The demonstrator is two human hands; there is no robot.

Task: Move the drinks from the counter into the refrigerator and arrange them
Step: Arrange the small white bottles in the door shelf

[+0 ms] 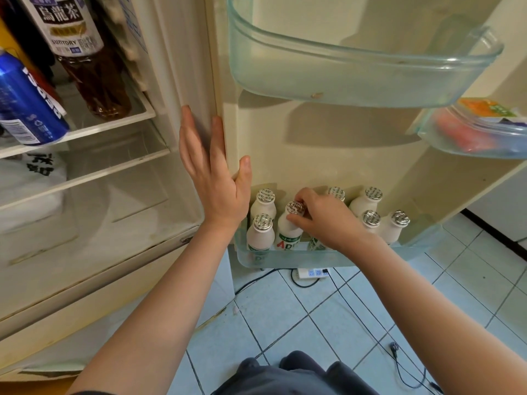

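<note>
Pinching the neck of one small white bottle just under its foil cap, the right hand reaches into the bottom door bin at lower centre of the frame. The left hand lies flat, fingers straight, against the inner edge of the refrigerator door, thumb spread to the side.

Seven foil caps show in that bin, counting the pinched bottle's: two at the left, the pinched one, one behind the right hand, three at the right. An eighth bottle shows only a strip of green label below the right hand; its top is hidden.

At upper left, one tall tea bottle and one blue can sit on a shelf, both cut off by the frame edge. Two more door bins sit higher: a large upper bin and a small bin at the right edge, holding packets too blurred to count. One white power strip lies on the tiled floor.
</note>
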